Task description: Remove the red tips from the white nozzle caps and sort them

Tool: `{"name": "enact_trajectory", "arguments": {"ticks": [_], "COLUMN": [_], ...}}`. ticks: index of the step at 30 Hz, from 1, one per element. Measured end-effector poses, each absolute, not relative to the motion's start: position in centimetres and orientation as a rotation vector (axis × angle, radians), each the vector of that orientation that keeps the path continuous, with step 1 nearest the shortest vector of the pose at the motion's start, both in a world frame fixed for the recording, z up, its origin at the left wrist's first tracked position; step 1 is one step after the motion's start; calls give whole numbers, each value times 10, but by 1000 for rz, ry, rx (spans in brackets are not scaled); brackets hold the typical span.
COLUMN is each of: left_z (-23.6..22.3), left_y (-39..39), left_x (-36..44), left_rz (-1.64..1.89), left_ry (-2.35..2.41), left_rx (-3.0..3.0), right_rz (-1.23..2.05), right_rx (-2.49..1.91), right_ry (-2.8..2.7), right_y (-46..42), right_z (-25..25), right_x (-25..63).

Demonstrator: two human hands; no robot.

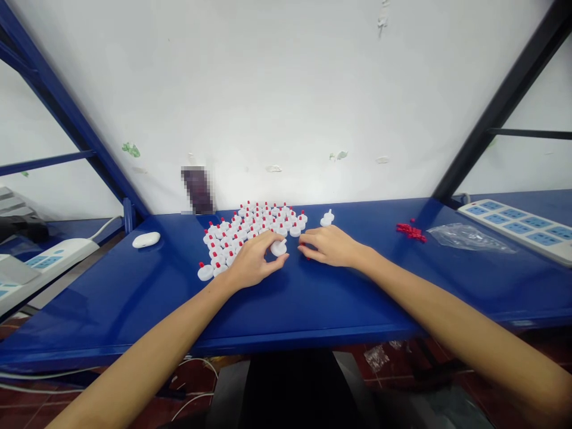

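Observation:
My left hand (255,260) is closed round a white bottle cap (279,247) with a bare spout, gripping it between thumb and fingers just above the table. To its right, my right hand (328,245) is low over the table with fingers curled and fingertips at a small red tip cap (307,257), which they partly hide. Behind and left of my left hand stand many white bottle caps with red tips (241,229), packed close together. A couple of white caps with a bare spout (327,219) sit just beyond my right hand.
A pile of small red tip caps (412,231) lies at the right beside a clear plastic bag (469,237). Power strips (518,229) flank the blue table (277,316). A white earbud case (146,239) rests at the left. A blurred-out dark object (199,189) leans on the wall.

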State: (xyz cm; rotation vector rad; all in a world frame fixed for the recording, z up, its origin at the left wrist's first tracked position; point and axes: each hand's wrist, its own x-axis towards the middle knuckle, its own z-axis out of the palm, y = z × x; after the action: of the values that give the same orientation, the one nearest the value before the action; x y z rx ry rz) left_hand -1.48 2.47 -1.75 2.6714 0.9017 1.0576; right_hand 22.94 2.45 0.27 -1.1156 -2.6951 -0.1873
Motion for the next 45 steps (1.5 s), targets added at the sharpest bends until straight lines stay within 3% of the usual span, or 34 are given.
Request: {"name": "enact_trajectory", "arguments": {"ticks": [8,17,27,45], "left_z": [-18,-25,-23,-23], "left_y": [25,26,26,29], "left_x": [-14,-11,-11,-12], "left_rz": [948,861,903,894], "left_ry": [886,906,867,1114], "left_rx": [2655,2685,2635,2611], "right_rz": [-201,80,150,56], "right_rx": [-1107,-1021,-981,-1890], "right_ry": [-2731,-2560,-2452,-2151], "right_y": [22,24,16,55], "right_z": [3,-1,-5,3], "right_x": [227,229,212,272]}}
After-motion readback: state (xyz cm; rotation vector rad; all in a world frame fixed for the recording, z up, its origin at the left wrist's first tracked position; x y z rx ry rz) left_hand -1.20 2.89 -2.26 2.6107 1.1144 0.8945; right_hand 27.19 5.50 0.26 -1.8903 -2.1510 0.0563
